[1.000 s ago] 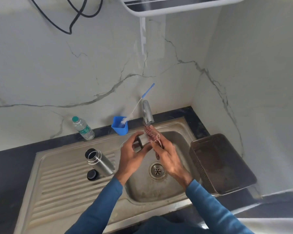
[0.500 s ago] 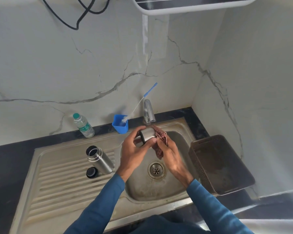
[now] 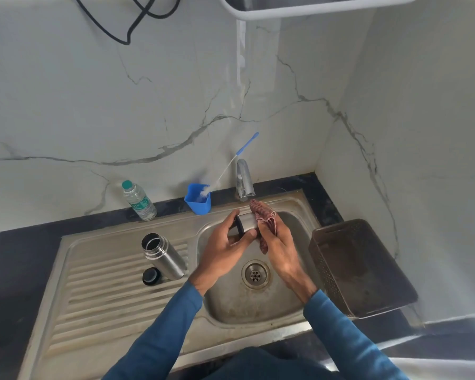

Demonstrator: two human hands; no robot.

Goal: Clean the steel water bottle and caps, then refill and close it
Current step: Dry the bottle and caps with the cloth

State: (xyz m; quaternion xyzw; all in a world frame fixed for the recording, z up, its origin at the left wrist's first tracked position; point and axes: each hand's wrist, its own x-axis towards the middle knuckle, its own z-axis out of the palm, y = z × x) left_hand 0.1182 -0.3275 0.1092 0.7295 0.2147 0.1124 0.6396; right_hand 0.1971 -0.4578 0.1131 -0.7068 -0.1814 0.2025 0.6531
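Over the sink basin (image 3: 294, 215), my left hand (image 3: 225, 248) grips a steel cap (image 3: 248, 222) with a dark inner rim, fingers above and thumb below. My right hand (image 3: 280, 245) holds a reddish cloth (image 3: 263, 215) against the cap's right end. The open steel bottle (image 3: 163, 256) stands on the ribbed drainboard (image 3: 99, 292), to the left of my hands. A small black cap (image 3: 150, 276) lies beside the bottle's base.
A tap (image 3: 243, 179) rises behind the basin, with no water seen running. A blue cup (image 3: 198, 200) with a long bottle brush (image 3: 231, 165) and a plastic water bottle (image 3: 139, 201) stand at the wall. A brown perforated basket (image 3: 359, 267) sits on the right.
Both hands have lifted the cap and cloth slightly toward the tap. The cap has turned in my left hand, so its steel side and dark rim show more.
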